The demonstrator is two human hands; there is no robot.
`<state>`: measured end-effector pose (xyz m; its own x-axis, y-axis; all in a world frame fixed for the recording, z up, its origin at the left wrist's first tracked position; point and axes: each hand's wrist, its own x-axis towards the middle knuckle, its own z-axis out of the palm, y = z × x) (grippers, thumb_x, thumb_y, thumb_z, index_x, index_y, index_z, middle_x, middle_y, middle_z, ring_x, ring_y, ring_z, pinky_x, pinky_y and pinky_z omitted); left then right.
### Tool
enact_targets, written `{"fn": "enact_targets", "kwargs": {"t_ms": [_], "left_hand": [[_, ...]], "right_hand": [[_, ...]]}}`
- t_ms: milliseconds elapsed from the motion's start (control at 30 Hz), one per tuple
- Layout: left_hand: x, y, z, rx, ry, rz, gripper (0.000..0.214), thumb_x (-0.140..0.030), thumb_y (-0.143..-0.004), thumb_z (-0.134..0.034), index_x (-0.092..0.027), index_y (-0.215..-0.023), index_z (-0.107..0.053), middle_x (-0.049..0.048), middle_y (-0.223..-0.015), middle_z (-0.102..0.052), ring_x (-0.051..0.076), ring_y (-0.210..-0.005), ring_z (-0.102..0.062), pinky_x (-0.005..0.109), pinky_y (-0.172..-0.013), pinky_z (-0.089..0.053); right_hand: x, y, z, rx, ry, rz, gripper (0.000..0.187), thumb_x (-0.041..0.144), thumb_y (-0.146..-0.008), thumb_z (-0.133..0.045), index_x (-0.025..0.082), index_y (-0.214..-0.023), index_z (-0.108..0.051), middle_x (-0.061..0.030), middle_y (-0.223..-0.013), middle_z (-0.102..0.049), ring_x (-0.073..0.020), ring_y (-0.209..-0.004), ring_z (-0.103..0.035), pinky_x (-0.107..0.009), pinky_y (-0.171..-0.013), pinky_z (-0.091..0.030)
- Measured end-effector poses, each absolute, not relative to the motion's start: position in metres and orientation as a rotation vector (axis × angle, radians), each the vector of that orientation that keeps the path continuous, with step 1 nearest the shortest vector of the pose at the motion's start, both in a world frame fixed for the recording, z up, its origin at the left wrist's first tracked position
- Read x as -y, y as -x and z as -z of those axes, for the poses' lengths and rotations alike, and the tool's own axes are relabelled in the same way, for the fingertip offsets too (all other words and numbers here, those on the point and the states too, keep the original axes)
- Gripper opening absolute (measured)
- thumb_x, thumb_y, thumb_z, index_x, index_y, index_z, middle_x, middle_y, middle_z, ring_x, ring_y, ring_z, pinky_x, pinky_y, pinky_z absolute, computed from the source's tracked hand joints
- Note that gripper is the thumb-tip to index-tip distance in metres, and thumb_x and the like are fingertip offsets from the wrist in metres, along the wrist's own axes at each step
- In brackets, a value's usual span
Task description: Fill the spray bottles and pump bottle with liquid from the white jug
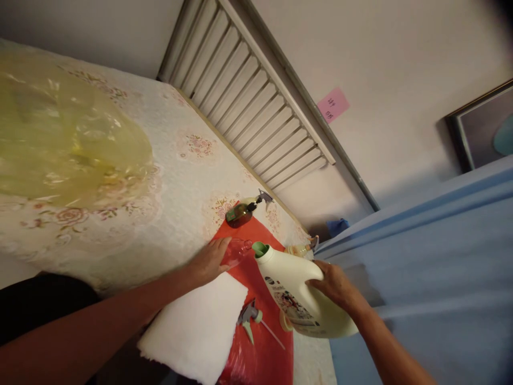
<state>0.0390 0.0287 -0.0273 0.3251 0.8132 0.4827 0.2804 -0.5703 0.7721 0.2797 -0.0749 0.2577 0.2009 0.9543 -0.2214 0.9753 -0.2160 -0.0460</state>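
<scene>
My left hand (209,262) is closed around a small clear bottle (240,251), its neck pointing right. By its handle, my right hand (334,282) grips a large pale detergent jug (292,291), tipped to the left. The jug's green spout (260,248) sits right beside the bottle's neck; no stream of liquid can be made out. Below them, a grey and green trigger spray head (249,316) with a thin tube lies on a red sheet (260,275). A pale round cap (285,322) is near the jug's underside, partly hidden.
Behind my left hand is a dark green spray bottle (239,215). Another yellowish spray bottle (295,250) is partly hidden behind the jug. White paper towel (196,331) lies in front. A yellow plastic bag (72,139) covers the table's left; a blue curtain (433,256) hangs right.
</scene>
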Motion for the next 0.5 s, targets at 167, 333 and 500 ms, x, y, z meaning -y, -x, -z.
{"fn": "enact_targets", "kwargs": {"t_ms": [167,333,500], "left_hand": [[-0.0283,-0.0381,0.0245,-0.975,-2.046,-1.183,0.068,-0.032,-0.076,-0.072,-0.025,-0.136,-0.04,0.0137,-0.125,-0.06,0.033,-0.115,-0.058,0.05,-0.099,-0.048],[-0.0263,-0.0357,0.0202,-0.984,-2.046,-1.176,0.064,-0.036,-0.08,-0.068,-0.019,-0.136,-0.042,0.0155,-0.122,-0.061,0.034,-0.113,-0.059,0.05,-0.097,-0.048],[-0.0258,-0.0355,0.0196,-0.952,-2.023,-1.205,0.064,-0.039,-0.082,-0.066,-0.019,-0.137,-0.041,0.0178,-0.126,-0.059,0.035,-0.117,-0.057,0.053,-0.099,-0.047]], "right_hand": [[0.0726,-0.2801,-0.259,-1.906,-2.344,0.278,0.019,0.028,-0.07,-0.065,0.021,-0.088,-0.069,-0.0045,-0.085,-0.074,-0.0251,-0.08,-0.067,-0.032,-0.072,-0.049],[0.0708,-0.2771,-0.2621,-1.88,-2.309,0.223,0.019,0.026,-0.071,-0.064,0.02,-0.088,-0.068,-0.0057,-0.084,-0.073,-0.0245,-0.078,-0.066,-0.032,-0.071,-0.047],[0.07,-0.275,-0.2647,-1.876,-2.28,0.206,0.016,0.028,-0.072,-0.065,0.02,-0.086,-0.066,-0.0052,-0.082,-0.072,-0.0231,-0.076,-0.065,-0.03,-0.069,-0.045]]}}
